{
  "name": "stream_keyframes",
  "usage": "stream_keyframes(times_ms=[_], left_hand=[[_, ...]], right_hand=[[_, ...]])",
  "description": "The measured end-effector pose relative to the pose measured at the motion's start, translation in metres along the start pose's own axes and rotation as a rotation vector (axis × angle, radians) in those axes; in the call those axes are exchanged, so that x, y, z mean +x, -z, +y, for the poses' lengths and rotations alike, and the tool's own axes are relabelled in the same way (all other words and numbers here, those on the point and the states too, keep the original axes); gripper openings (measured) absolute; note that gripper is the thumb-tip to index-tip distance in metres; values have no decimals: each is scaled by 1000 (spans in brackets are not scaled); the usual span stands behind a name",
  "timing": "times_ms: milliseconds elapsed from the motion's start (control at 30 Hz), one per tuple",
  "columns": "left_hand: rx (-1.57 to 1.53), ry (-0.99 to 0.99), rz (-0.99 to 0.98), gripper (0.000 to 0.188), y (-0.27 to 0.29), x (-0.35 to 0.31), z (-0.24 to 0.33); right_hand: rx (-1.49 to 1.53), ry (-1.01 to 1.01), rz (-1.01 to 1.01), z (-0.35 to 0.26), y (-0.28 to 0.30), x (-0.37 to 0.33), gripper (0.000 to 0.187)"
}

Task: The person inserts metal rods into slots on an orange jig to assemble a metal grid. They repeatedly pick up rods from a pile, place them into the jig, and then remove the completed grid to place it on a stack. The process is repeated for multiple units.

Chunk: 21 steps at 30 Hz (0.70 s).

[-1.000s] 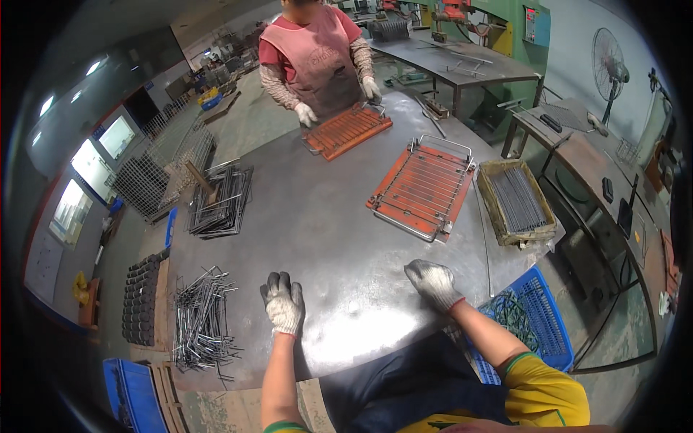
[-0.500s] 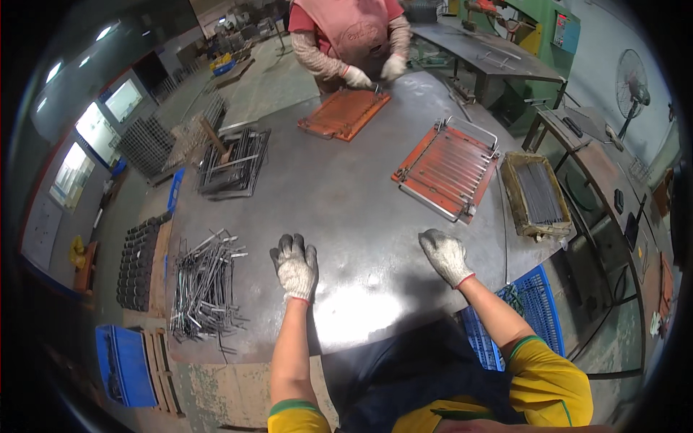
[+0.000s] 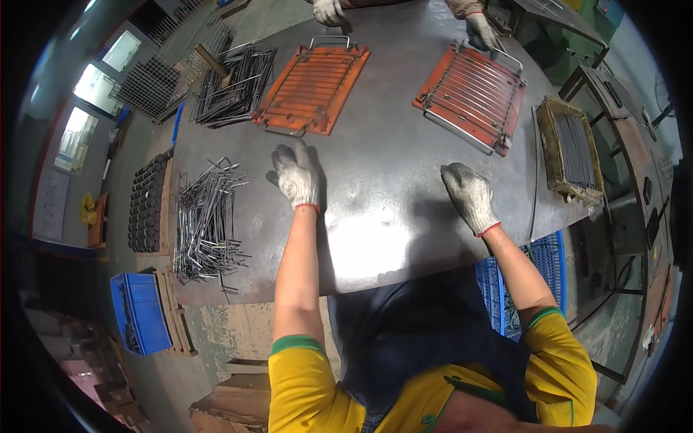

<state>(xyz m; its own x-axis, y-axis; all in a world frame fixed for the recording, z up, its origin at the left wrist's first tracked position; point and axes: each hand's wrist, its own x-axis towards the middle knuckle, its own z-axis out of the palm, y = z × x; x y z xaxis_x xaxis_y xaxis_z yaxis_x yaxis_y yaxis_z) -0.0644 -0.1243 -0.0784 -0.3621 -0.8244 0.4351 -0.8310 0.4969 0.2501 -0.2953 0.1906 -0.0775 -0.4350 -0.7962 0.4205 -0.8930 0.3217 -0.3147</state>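
My left hand (image 3: 294, 175), in a white glove with grey fingertips, is over the metal table with its fingers spread. Just beyond its fingertips lies an orange jig board (image 3: 312, 88) carrying a wire rack with bent wire ends. My right hand (image 3: 471, 193), gloved alike, rests on the tabletop with fingers extended and nothing visible in it. A second orange jig board (image 3: 469, 95) with a wire rack sits farther off, apart from my right hand. Across the table, a co-worker's gloved hand (image 3: 482, 30) is at that board's far edge; their other hand (image 3: 328, 11) is behind the first board.
Loose bent metal rods (image 3: 209, 224) lie heaped at the table's left. Dark wire frames (image 3: 234, 86) are stacked beyond them, around a wooden post. A worn box of thin rods (image 3: 570, 148) stands at the right edge. Blue crates (image 3: 545, 263) sit below the table's near right edge.
The view has tipped downward. The left jig board has come nearer, close to my left hand. The co-worker's hands have moved apart, one reaching the right board, which sits slightly farther away.
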Motion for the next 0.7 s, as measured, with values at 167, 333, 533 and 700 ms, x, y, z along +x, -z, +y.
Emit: stream_keyframes(times_ms=[167, 333, 533, 700], left_hand=[[-335, 692, -39, 85, -8, 70, 44], [21, 548, -84, 77, -79, 101, -58], [-471, 451, 28, 58, -31, 43, -24], [-617, 284, -86, 62, 19, -37, -40]], right_hand=[[85, -186, -31, 10, 5, -6, 27], [224, -227, -43, -12, 11, 6, 25], [207, -206, 5, -1, 17, 2, 23], [252, -242, 66, -11, 17, 2, 27]])
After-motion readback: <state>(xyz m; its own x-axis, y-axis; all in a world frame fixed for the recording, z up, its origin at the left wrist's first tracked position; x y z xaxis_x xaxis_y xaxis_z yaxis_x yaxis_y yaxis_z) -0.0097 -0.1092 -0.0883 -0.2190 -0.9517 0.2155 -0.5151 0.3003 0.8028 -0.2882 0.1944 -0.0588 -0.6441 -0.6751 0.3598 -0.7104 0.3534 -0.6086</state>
